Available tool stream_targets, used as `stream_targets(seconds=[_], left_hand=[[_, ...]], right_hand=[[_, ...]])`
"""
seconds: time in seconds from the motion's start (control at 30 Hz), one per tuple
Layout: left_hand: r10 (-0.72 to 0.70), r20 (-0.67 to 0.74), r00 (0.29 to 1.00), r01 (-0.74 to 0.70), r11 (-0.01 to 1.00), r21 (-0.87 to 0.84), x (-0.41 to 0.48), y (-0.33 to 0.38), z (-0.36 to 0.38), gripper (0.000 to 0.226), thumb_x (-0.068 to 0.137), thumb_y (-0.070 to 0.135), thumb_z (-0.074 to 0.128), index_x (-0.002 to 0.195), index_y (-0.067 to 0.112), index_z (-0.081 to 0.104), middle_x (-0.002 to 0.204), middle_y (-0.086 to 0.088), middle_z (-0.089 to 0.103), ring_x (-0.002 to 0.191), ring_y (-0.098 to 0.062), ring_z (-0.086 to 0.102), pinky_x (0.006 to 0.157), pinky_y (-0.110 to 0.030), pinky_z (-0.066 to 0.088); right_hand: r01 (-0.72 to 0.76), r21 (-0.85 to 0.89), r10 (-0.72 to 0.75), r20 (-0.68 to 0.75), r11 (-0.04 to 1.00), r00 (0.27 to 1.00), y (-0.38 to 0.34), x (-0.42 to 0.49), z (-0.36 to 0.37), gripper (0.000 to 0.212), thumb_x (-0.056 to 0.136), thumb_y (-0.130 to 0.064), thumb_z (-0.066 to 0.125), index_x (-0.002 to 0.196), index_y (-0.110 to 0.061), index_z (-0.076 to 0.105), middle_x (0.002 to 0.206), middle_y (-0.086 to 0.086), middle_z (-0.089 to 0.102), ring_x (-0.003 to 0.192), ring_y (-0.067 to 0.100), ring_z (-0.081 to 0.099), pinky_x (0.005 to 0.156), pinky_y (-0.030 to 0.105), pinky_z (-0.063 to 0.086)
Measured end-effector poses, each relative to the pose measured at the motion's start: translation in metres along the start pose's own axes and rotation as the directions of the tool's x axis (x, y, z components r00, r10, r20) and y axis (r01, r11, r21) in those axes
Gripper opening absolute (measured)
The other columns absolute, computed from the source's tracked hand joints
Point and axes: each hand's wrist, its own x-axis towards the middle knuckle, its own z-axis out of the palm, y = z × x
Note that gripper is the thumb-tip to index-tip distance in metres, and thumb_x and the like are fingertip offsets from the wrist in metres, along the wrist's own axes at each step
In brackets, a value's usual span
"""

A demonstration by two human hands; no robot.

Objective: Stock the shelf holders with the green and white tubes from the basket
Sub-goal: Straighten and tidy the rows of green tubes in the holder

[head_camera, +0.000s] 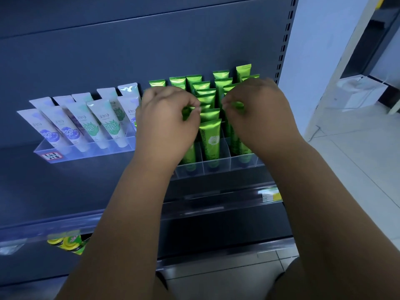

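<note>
Dark shelf (65,187) with clear holders (216,167) of white tubes (104,124) and green tubes (210,137).

My left hand (166,118) and right hand (257,111) are covering the tops of the front green tubes (210,135), so I am not making out what either is pinching (fingertips are smearing). The red tag (51,156) on the clear holder (86,153) is blurring past reading.
</note>
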Motion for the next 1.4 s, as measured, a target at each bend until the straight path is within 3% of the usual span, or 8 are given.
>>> stream_targets(seconds=[0.2,0.37,0.53,0.7,0.9,1.1,1.4], left_hand=[[-0.042,0.084,0.996,0.036,0.997,0.075,0.006,0.003,0.000,0.016,0.085,0.040,0.064,0.088,0.031,0.077,0.106,0.016,0.070,0.121,-0.024,0.049,0.098,-0.050,0.046],[-0.098,0.117,0.988,0.082,0.988,0.133,0.013,0.005,0.001,0.013,0.088,0.035,0.065,0.088,0.029,0.077,0.102,0.012,0.070,0.122,-0.027,0.048,0.096,-0.051,0.046],[-0.132,0.163,0.978,0.098,0.975,0.201,0.017,0.007,-0.001,0.011,0.088,0.031,0.066,0.090,0.029,0.076,0.104,0.008,0.069,0.122,-0.029,0.045,0.097,-0.050,0.046],[-0.124,0.166,0.978,0.094,0.980,0.176,0.016,0.006,-0.003,0.012,0.088,0.032,0.065,0.091,0.030,0.076,0.104,0.009,0.068,0.121,-0.028,0.046,0.098,-0.050,0.046],[-0.082,0.165,0.983,0.083,0.997,0.006,0.013,0.009,-0.008,0.019,0.075,0.045,0.062,0.080,0.033,0.076,0.104,0.021,0.068,0.123,-0.018,0.047,0.106,-0.047,0.040],[-0.057,0.285,0.957,0.053,0.998,0.022,0.009,0.005,-0.009,0.001,0.079,0.028,0.076,0.079,0.028,0.077,0.104,0.021,0.066,0.126,-0.017,0.044,0.107,-0.036,0.040],[-0.012,0.276,0.961,0.006,1.000,0.023,0.006,0.008,-0.007,0.006,0.087,0.022,0.075,0.083,0.025,0.078,0.106,0.013,0.070,0.122,-0.021,0.047,0.096,-0.030,0.038]], right_hand=[[0.033,-0.022,-0.031,0.079,0.999,0.996,0.002,0.011,0.005,0.017,0.087,-0.019,0.063,0.087,-0.022,0.079,0.093,0.002,0.072,0.102,0.030,0.062,0.091,0.043,0.048],[0.014,-0.124,0.000,0.112,0.992,0.994,-0.002,0.015,0.017,0.017,0.088,-0.016,0.061,0.086,-0.020,0.077,0.093,0.004,0.070,0.105,0.029,0.059,0.086,0.043,0.051],[0.000,-0.097,0.010,0.106,0.995,0.994,-0.001,0.014,0.017,0.019,0.088,-0.021,0.059,0.090,-0.022,0.078,0.094,0.003,0.070,0.105,0.030,0.059,0.089,0.043,0.050],[-0.002,-0.064,0.009,0.104,0.998,0.995,-0.001,0.014,0.016,0.020,0.087,-0.023,0.059,0.087,-0.024,0.079,0.091,0.001,0.071,0.101,0.030,0.061,0.089,0.040,0.048],[0.036,0.073,-0.042,0.083,0.997,0.996,-0.008,0.006,-0.002,0.018,0.080,-0.017,0.062,0.077,-0.018,0.079,0.082,-0.001,0.074,0.090,0.024,0.064,0.095,0.032,0.043],[0.022,0.089,-0.035,0.141,0.996,0.989,-0.006,0.001,-0.005,0.013,0.080,-0.016,0.067,0.078,-0.019,0.080,0.087,-0.002,0.073,0.100,0.024,0.062,0.087,0.031,0.049],[0.041,0.032,-0.045,0.122,0.999,0.992,-0.001,-0.004,-0.006,0.015,0.088,-0.020,0.065,0.085,-0.017,0.079,0.092,0.000,0.072,0.102,0.025,0.061,0.083,0.034,0.050]])
